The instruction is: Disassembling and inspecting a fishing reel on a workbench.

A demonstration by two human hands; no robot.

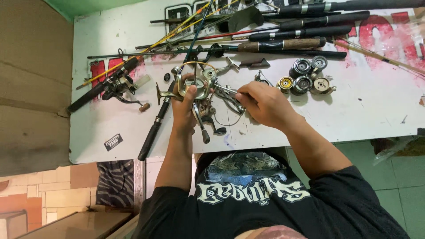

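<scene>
Left hand [185,106] clamped on the reel [195,86], held just above the desk [354,110]. Right hand [261,102] pinches a small tool [228,90] against it. Reel looks rigid, heavy, greasy; grip the body, not the thin bail.

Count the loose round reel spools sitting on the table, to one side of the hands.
5, clustered together: two dark ones at the back, then a gold one, a dark one and a pale one in front. More may hide among the parts.
</scene>
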